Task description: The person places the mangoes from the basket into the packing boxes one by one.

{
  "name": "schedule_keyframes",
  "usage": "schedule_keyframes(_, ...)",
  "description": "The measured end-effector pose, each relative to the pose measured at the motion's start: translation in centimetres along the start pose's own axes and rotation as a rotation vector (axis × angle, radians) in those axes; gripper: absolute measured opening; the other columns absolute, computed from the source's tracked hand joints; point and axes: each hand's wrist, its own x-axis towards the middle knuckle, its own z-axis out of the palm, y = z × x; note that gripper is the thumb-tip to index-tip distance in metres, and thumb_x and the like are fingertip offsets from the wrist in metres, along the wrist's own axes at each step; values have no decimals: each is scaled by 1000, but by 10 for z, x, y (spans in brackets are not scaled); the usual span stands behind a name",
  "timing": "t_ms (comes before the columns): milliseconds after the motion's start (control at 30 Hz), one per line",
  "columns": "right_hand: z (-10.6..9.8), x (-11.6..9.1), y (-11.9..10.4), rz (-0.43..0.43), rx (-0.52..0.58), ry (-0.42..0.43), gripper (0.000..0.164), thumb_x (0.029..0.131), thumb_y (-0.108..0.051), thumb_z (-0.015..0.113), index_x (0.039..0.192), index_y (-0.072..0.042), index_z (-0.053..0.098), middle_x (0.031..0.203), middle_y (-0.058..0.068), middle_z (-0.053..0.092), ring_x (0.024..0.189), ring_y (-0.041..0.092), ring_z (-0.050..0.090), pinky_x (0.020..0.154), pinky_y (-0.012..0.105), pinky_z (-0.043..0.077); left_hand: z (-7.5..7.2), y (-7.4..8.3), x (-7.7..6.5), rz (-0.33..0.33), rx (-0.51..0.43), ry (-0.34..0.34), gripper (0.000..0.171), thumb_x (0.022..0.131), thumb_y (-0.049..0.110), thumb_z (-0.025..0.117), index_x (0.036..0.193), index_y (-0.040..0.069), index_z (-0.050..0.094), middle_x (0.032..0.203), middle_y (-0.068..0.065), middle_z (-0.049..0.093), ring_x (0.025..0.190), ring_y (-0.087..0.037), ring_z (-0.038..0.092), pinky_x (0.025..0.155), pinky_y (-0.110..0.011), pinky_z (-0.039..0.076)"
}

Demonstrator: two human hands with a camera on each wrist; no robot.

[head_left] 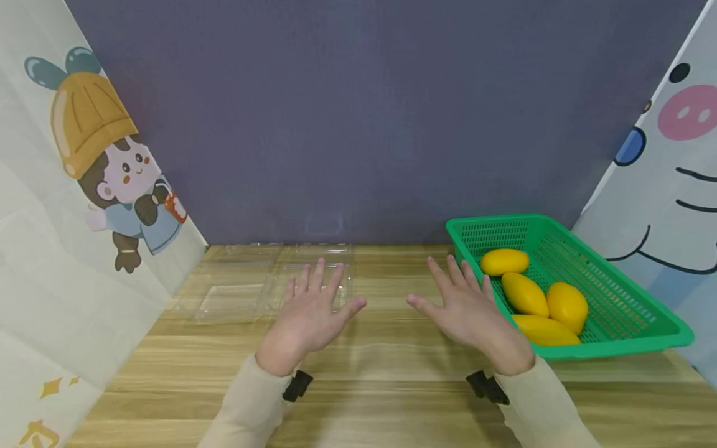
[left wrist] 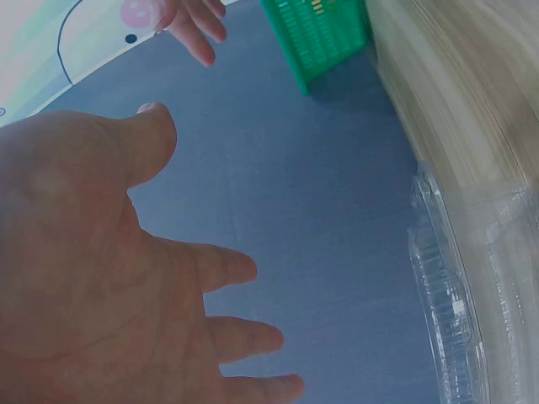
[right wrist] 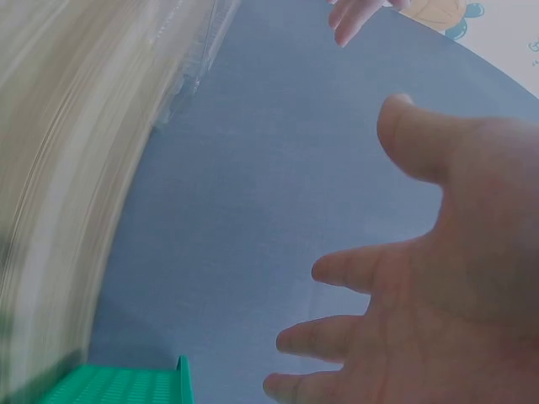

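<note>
My left hand [head_left: 309, 318] is spread palm down with straight fingers, holding nothing. In the head view it overlaps the near right part of a clear plastic clamshell box [head_left: 232, 302], which lies unfolded on the table at the back left. My right hand [head_left: 467, 308], likewise spread and holding nothing, is nearest to a green plastic basket [head_left: 622, 292] on the right. Inside the basket lie several yellow mangoes [head_left: 524, 294]. The left wrist view shows the box's ribbed edge [left wrist: 450, 311] to the right of the hand. A corner of the basket [right wrist: 126, 385] shows in the right wrist view.
A wood-grain tabletop [head_left: 386, 398] runs beneath both hands. Behind it rises a dark grey-blue panel [head_left: 358, 124]. Cartoon-printed sheets flank it, one on the left [head_left: 45, 261] and one on the right [head_left: 661, 211] beside the basket.
</note>
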Motion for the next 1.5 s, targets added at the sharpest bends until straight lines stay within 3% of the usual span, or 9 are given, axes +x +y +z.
schedule_keyframes(633, -7, 0, 5, 7, 0, 17, 99, 94, -80, 32, 163, -11, 15, 166, 27, -1, 150, 53, -4, 113, 77, -7, -2, -9, 5, -18, 4, -17, 87, 98, 75, 28, 164, 19, 13, 168, -18, 0, 153, -43, 0, 123, -61, 0)
schedule_keyframes(867, -9, -2, 10, 12, 4, 23, 100, 94, -80, 32, 163, -10, 13, 166, 27, -3, 149, 53, -6, 112, 78, -6, -1, -22, 11, -41, 1, 59, 82, 101, 59, 50, 161, 9, 26, 163, -25, 23, 149, -48, 21, 121, -65, 15)
schedule_keyframes(1033, -13, -3, 11, 3, -10, 51, 99, 95, -78, 31, 163, -8, 14, 165, 30, 3, 149, 55, -2, 112, 78, -2, -2, -32, 17, -67, -4, 110, 76, 101, 51, 54, 156, 1, 34, 156, -28, 37, 142, -49, 35, 119, -64, 24)
schedule_keyframes(1233, -19, -2, 14, 12, -9, 52, 100, 95, -78, 31, 163, -7, 12, 164, 31, 1, 148, 57, -2, 112, 78, -2, -2, -45, 22, -93, -43, 137, 71, 103, 42, 54, 151, -7, 37, 152, -33, 38, 137, -54, 39, 115, -65, 30)
schedule_keyframes(1500, -23, -3, 16, 26, 7, 54, 100, 95, -78, 32, 163, -8, 10, 164, 31, 0, 147, 58, -2, 112, 79, -2, 1, -58, 25, -147, -65, 129, 68, 103, 39, 53, 149, -9, 39, 150, -35, 39, 136, -55, 40, 112, -66, 35)
